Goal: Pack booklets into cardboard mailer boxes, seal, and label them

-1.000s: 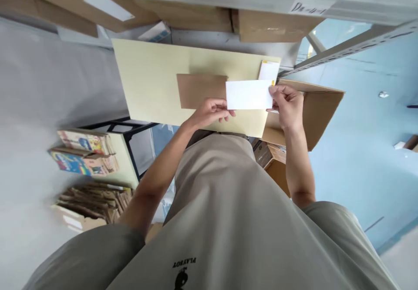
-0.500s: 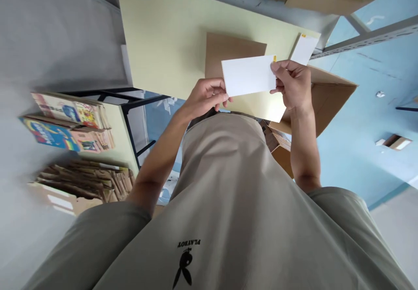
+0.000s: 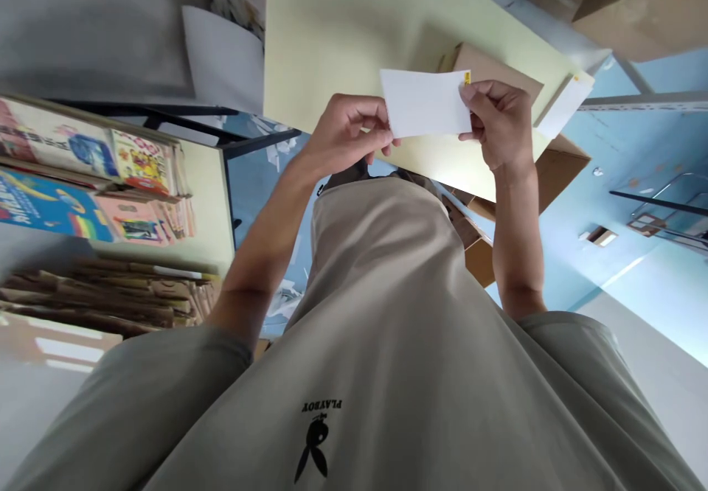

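The white card [image 3: 425, 102] is held over the near edge of the pale table [image 3: 332, 34], its long axis running from hand to hand, its blank face toward the person. The left hand [image 3: 346, 133] pinches the card's left end between thumb and curled fingers. The right hand [image 3: 498, 126] pinches the right end, by a small yellow tab [image 3: 467, 77] at the top corner. Beyond the card on the table lie a brown envelope [image 3: 498, 71] and a second white card [image 3: 564, 104].

Beige short-sleeved T-shirt [image 3: 387, 329], black logo [image 3: 313, 450]
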Action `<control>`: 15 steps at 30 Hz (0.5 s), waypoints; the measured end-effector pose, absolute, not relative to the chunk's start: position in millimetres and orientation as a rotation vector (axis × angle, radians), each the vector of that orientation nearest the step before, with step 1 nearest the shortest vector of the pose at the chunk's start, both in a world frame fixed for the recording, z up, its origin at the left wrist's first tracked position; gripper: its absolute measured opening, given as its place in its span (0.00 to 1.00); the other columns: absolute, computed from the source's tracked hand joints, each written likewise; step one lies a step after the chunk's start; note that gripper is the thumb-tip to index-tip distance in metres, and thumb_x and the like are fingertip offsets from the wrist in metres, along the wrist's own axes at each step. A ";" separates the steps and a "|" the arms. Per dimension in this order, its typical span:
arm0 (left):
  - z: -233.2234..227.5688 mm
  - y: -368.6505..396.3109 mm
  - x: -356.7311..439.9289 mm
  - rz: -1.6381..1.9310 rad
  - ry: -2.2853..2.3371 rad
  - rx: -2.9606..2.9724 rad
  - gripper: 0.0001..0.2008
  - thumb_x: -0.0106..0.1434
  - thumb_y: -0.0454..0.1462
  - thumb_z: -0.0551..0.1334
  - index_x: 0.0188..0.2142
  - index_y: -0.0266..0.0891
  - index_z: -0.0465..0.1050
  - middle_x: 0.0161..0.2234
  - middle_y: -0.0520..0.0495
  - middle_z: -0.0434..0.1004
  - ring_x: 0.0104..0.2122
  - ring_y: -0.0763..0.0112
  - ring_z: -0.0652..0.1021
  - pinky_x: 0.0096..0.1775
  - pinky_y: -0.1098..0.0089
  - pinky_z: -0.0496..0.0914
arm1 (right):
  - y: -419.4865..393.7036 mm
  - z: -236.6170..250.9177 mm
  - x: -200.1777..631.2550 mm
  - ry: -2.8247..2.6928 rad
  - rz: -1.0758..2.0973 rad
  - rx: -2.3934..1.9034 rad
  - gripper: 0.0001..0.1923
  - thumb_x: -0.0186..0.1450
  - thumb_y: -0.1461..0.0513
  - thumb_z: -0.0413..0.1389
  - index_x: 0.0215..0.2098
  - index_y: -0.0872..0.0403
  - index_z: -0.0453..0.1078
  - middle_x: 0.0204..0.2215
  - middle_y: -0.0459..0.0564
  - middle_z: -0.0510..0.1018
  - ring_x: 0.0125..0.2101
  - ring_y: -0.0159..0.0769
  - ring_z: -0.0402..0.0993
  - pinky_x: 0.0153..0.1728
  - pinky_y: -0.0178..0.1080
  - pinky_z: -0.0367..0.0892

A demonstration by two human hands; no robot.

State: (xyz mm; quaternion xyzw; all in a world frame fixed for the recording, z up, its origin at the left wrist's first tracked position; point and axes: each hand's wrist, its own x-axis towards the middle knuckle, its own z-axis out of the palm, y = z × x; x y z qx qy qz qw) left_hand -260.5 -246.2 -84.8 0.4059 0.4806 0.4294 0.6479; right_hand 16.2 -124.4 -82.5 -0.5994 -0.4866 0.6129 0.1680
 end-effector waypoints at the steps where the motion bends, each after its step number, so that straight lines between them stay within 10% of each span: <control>1: -84.5 -248.3 -271.0 1.000 1.088 0.919 0.25 0.70 0.58 0.79 0.34 0.42 0.78 0.33 0.46 0.82 0.33 0.64 0.84 0.28 0.69 0.71 | -125.4 -83.6 5.4 -1.397 1.747 -1.722 0.32 0.55 0.30 0.81 0.38 0.41 0.81 0.26 0.43 0.78 0.30 0.42 0.77 0.36 0.51 0.90; 15: -93.0 -261.7 -349.0 1.053 1.100 0.786 0.18 0.67 0.52 0.76 0.32 0.41 0.83 0.36 0.42 0.87 0.34 0.57 0.85 0.30 0.61 0.76 | -132.7 -89.3 -91.1 -1.547 1.757 -1.801 0.28 0.60 0.34 0.79 0.40 0.42 0.79 0.29 0.47 0.81 0.36 0.49 0.85 0.38 0.57 0.91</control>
